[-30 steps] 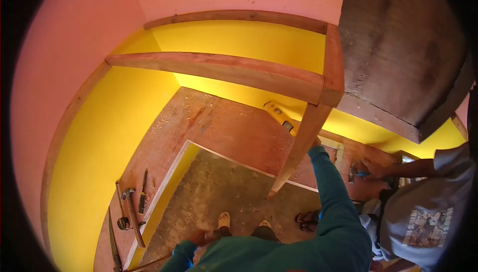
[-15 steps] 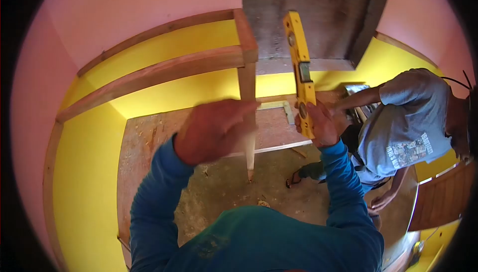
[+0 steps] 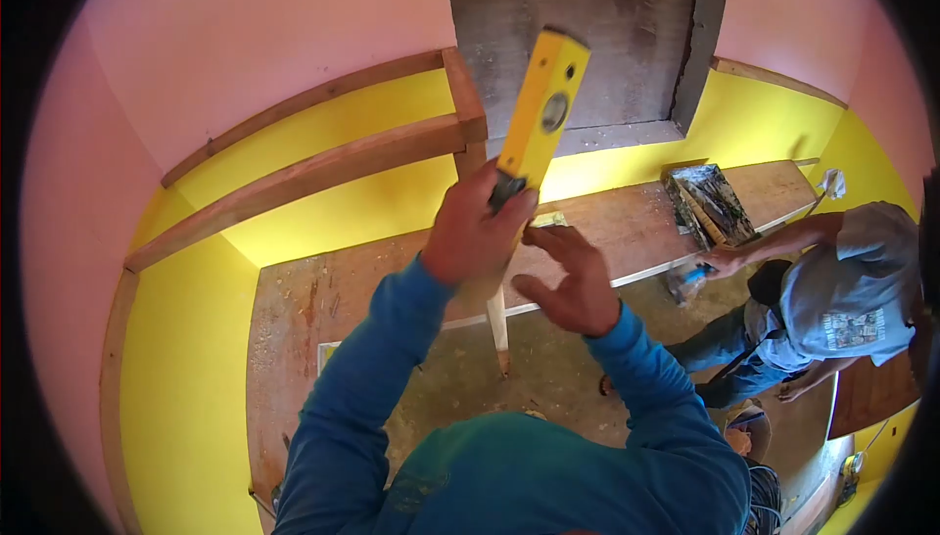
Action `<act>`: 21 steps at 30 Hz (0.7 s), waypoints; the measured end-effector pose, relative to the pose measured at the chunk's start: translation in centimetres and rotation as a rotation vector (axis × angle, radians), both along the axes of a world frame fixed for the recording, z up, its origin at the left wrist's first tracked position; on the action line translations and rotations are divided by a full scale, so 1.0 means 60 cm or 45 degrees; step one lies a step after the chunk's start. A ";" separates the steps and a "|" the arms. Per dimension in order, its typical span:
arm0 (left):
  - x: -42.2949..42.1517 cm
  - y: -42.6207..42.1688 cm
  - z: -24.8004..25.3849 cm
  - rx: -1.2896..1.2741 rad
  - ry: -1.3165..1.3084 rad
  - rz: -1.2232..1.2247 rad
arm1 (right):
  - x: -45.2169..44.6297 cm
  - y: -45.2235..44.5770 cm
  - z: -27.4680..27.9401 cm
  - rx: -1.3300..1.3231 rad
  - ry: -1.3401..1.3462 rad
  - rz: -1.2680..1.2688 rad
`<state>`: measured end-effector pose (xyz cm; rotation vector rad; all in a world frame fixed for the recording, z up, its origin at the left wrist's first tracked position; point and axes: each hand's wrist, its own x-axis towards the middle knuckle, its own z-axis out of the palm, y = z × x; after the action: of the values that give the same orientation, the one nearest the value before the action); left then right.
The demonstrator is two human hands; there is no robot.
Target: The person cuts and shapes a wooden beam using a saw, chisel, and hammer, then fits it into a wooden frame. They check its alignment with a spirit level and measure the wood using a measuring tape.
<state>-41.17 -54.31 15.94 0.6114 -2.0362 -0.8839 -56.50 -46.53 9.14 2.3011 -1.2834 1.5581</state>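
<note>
A yellow spirit level (image 3: 537, 124) tilts upward in front of me, its round vial facing me near the top. My left hand (image 3: 475, 227) is wrapped around it at the middle. Beside the level's lower part is my right hand (image 3: 576, 280), thumb and fingers apart; whether a fingertip touches the level I cannot tell. Behind the hands stands a wooden frame (image 3: 392, 143) with a corner post running down to a pointed leg (image 3: 499, 339).
A wooden bench top (image 3: 323, 290) runs along the yellow wall. On it, at the right, lies a dark tray (image 3: 720, 197). A co-worker in a grey shirt (image 3: 871, 280) leans there, one hand holding a blue-handled tool (image 3: 690, 279). A coiled cable (image 3: 764, 496) lies lower right.
The spirit level has passed from my right hand to my left and now leans the other way. My right hand has opened. The co-worker has shifted right, and the view has turned slightly.
</note>
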 end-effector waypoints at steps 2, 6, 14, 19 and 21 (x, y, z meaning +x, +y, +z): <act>0.032 0.011 -0.005 0.168 -0.099 -0.059 | -0.048 -0.018 -0.005 0.236 -0.499 0.006; 0.057 0.016 -0.023 0.607 -0.017 -0.376 | -0.083 -0.064 0.099 0.153 -0.987 0.414; 0.032 0.039 -0.032 0.650 0.253 -0.159 | -0.004 -0.054 0.009 1.134 -1.159 1.289; 0.034 0.050 -0.038 0.610 0.204 0.053 | 0.005 -0.052 -0.015 1.115 -1.282 1.390; 0.032 0.058 -0.026 0.598 0.188 0.115 | 0.003 -0.059 -0.019 1.085 -1.291 1.319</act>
<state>-39.23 -50.83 14.36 0.8551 -1.6604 -1.3247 -56.34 -50.08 8.02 3.0263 -0.9135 3.3874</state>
